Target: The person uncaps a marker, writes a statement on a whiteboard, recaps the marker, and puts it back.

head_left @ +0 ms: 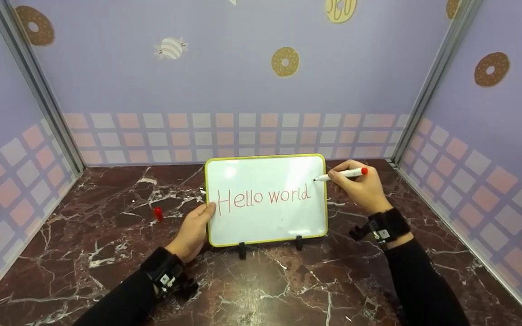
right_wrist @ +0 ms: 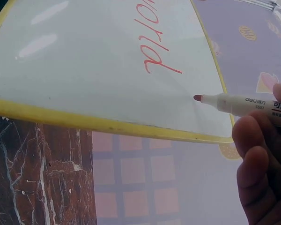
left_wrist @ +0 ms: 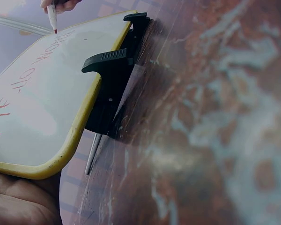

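A small whiteboard (head_left: 265, 226) with a yellow frame leans on a black stand (left_wrist: 105, 101), whose two front hooks catch its lower edge. Red handwriting across it reads "Hello world". At the board's left edge my left hand (head_left: 194, 231) grips the frame, thumb on the front; its other fingers are hidden behind. My right hand (head_left: 364, 188) pinches an uncapped white marker (head_left: 347, 174) with a red end, beside the board's upper right edge. The marker's red tip points at the white surface just past the "d"; whether it touches I cannot tell.
A red marker cap (head_left: 158, 213) stands on the dark marbled tabletop (head_left: 107, 244), left of the board. Purple patterned walls (head_left: 224, 90) enclose the table at the back and both sides, with metal posts at the corners.
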Action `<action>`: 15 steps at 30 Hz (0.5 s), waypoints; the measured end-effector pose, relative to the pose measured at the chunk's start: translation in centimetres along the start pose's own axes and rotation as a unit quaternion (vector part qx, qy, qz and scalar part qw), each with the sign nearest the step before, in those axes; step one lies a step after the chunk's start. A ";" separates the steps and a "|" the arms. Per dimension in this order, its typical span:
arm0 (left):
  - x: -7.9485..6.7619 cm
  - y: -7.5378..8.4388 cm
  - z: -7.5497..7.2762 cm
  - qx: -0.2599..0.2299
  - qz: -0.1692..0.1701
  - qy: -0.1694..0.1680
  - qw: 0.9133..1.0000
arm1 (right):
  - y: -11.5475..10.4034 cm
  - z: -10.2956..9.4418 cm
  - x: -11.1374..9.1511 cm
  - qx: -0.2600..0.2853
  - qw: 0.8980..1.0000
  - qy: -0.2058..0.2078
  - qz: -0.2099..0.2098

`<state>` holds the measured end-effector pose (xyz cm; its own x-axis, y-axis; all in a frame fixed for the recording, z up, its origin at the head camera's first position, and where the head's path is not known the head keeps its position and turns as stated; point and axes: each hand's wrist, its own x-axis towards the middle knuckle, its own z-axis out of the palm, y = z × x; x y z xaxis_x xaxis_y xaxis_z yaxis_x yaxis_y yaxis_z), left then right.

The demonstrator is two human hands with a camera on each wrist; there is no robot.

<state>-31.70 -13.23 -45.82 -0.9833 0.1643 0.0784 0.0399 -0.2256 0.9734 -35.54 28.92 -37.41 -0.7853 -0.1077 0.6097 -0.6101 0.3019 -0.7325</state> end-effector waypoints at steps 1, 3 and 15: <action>0.0 0.0 0.0 0.000 0.000 0.000 1.000 | 0.0 0.0 0.0 -0.002 1.000 0.001 0.000; 0.0 0.0 0.0 0.002 0.000 0.001 1.000 | -0.1 0.0 0.0 -0.005 1.000 0.001 0.004; -0.1 0.0 -0.2 0.023 0.003 -0.013 1.000 | 0.1 -0.2 0.0 -0.025 1.000 -0.011 0.007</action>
<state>-31.66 -13.44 -45.84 -0.9781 0.1880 0.0887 0.0540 -0.1820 0.9818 -35.58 29.12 -37.42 -0.7957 -0.1247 0.5927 -0.5942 0.3501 -0.7241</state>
